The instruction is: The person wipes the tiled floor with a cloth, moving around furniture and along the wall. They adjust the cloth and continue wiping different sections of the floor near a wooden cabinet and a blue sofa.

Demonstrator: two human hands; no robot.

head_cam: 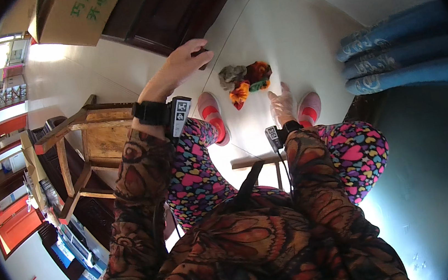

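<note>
My left hand (192,57) is raised at the upper middle, its thumb and fingers around a small dark brown object (200,58) that I cannot identify. Low near the floor, beside the shoe on the right, my right hand (281,103) has its fingers apart and shows nothing in it. Between and ahead of my hands lie crumpled cloths on the pale tiled floor: a grey one (232,76), a dark red and orange one (258,72), and an orange-yellow piece (240,93) with a red tip. A green patch shows at the edge of the dark red cloth.
A wooden stool (105,139) lies on its side at the left. Dark wooden furniture (159,12) and a cardboard box (69,20) stand at the top. Blue patterned cushions or folded fabric (399,45) are stacked at the right. My pink shoes (209,110) flank the cloths.
</note>
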